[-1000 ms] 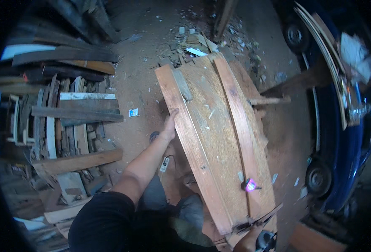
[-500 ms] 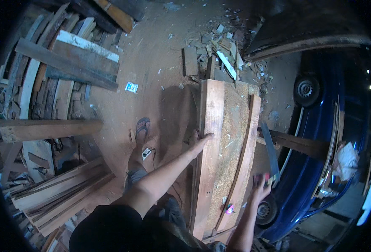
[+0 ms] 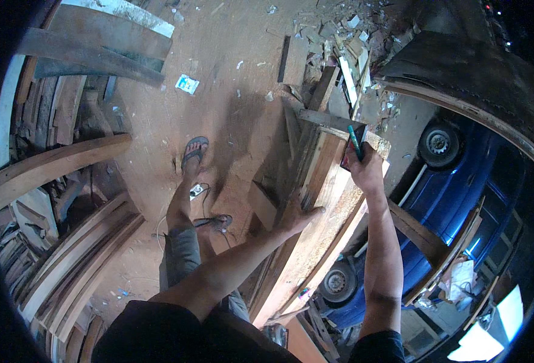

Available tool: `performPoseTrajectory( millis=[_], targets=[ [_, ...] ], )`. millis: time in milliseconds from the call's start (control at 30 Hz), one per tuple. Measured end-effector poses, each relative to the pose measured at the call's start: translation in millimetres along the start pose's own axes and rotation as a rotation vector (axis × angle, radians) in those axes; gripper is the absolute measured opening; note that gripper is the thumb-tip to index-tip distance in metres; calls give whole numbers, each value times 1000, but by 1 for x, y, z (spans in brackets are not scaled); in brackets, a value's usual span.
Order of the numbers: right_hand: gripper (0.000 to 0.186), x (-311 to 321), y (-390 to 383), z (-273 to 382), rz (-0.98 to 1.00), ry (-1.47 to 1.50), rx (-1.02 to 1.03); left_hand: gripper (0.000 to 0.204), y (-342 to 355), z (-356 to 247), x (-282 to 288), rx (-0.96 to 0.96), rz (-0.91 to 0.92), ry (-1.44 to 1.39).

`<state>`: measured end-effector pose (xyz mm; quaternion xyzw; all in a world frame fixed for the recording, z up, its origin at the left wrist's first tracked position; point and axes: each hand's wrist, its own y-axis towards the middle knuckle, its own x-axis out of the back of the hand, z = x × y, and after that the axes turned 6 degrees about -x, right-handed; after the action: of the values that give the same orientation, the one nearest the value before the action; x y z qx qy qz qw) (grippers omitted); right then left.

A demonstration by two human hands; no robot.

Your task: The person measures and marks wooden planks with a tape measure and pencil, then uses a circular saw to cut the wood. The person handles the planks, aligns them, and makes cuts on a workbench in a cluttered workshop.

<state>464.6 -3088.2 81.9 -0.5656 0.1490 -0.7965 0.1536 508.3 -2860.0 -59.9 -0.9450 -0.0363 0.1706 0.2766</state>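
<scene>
A long reddish-brown wooden board (image 3: 327,166) lies on a sawdust-covered plank, running away from me. My left hand (image 3: 303,219) grips its left edge, thumb stretched across the top and the other fingers mostly hidden. Near the board's far end, my right hand (image 3: 367,166) is closed round what looks like the dark, red-edged handle of a hand saw (image 3: 345,158). A green stick-like piece (image 3: 354,142) shows at the fingers. The greyish strip (image 3: 330,119) across the end seems to be the blade, but I cannot be sure.
A curved wooden strip (image 3: 333,247) lies along the right side, a pink tape measure (image 3: 304,294) near its close end. Stacked timber (image 3: 79,266) lines the left. A blue vehicle (image 3: 412,242) stands right. Wood scraps (image 3: 351,42) are piled ahead; a cable (image 3: 206,193) crosses the floor.
My right hand has moved from beside the plank's right edge forward and left to the board's far end. The left hand still grips the board. My view has shifted and turned.
</scene>
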Motion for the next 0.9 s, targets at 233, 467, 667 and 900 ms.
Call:
performPoseTrajectory(
  millis=[233,467,667,900],
  targets=[
    [23,3,3,6,7,-14,-25,108,1,-26,12,-43,11,73],
    [18,6,-18,-8,-58,173,-93,96,-19,-21,26,-124,81,165],
    [13,1,-54,-39,-70,521,-262,84,-73,13,20,-16,33,143],
    [13,11,-81,-45,-175,705,-301,93,-56,18,24,205,251,75]
  ],
)
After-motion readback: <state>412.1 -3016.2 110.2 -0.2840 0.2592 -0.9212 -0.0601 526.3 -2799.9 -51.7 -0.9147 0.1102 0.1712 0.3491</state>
